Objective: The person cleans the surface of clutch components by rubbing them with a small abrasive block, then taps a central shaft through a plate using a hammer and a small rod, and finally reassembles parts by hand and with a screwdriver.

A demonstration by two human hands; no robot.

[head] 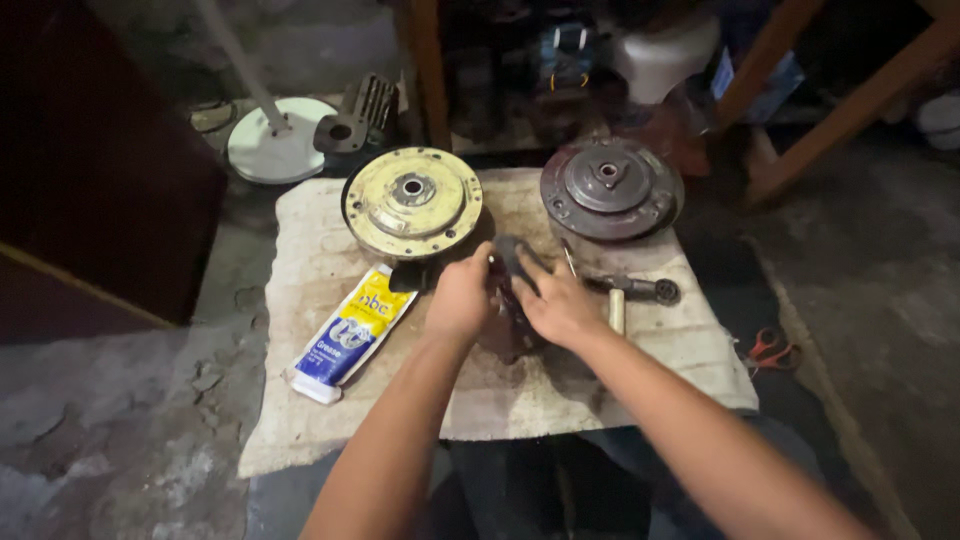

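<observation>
Our left hand (460, 297) and right hand (556, 302) both curl closed around a dark part (508, 300). Forearms reach forward, converging over the cloth (600, 380).

Yellow disc (412, 201), dark grey-brown disc (610, 188), blue-yellow-white tube (352, 332), stained off-white cloth (320, 400), red-handled scissors (770, 350).

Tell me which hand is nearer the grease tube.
Left. The left hand sits just right of the grease tube, on a dark part; the right hand is farther right, beyond that part.
</observation>
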